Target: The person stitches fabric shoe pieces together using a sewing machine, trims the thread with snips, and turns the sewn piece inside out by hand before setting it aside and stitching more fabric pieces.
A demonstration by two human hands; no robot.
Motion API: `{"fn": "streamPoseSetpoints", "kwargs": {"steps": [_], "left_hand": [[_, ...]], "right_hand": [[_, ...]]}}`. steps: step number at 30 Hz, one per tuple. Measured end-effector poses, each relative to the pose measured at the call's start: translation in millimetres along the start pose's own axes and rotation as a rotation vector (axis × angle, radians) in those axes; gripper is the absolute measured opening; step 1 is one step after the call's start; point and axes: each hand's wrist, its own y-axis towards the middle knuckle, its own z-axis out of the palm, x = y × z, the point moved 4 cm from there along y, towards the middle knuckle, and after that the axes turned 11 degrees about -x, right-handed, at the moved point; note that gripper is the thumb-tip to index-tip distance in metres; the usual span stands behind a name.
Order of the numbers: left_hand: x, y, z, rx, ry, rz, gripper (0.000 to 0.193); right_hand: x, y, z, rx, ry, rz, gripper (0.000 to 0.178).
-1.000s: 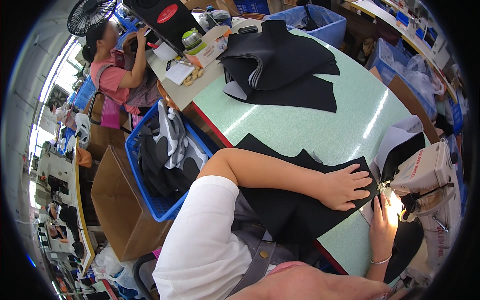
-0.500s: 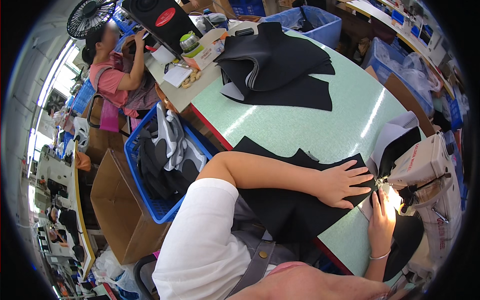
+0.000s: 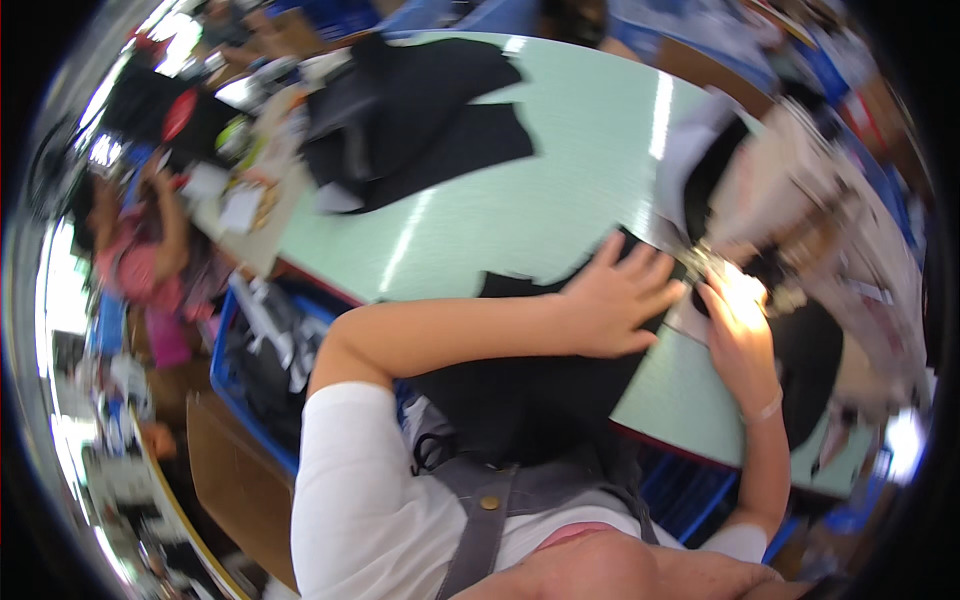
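Observation:
My left hand lies open and flat on a black fabric piece, its fingers spread toward the sewing machine's needle area. The piece spreads over the near table edge toward my lap. My right hand rests just right of the needle, fingers stretched out and flat under the bright lamp; what lies beneath its fingertips is hard to make out in the glare. The pale sewing machine stands at the right of the table. Black and grey material hangs beside its head. Another dark piece lies right of my right wrist.
The pale green table holds a stack of black fabric pieces at far left. Left of my arm, a blue basket with cut pieces stands by a cardboard box. Another person sits at far left. Blue bins line the back.
The whole view has swung, so table, stack and machine sit further left and higher, with blur. Both hands stay flat by the needle; my left hand lies slightly nearer me relative to it.

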Motion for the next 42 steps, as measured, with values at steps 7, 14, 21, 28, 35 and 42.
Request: {"fn": "streamPoseSetpoints", "kwargs": {"steps": [7,14,21,28,35,42], "left_hand": [[3,3,-3,-0.117,-0.117,-0.01,0.062],[-7,-2,-1,-0.003,-0.036,-0.041,0.072],[-9,-3,0,0.027,-0.001,-0.072,0.077],[-8,1,1,0.032,-0.003,-0.059,0.076],[-10,5,-1,0.031,-0.001,-0.054,0.078],[-3,12,3,0.004,-0.008,-0.029,0.078]], "right_hand": [[-5,-8,4,-0.063,-0.079,-0.048,0.036],[3,-14,7,-0.044,-0.129,0.01,0.041],[9,-10,13,-0.12,-0.198,-0.059,0.042],[10,-6,13,-0.145,-0.17,-0.056,0.04],[12,-5,12,-0.166,-0.191,-0.048,0.037],[9,-3,13,-0.167,-0.21,-0.028,0.032]]}}
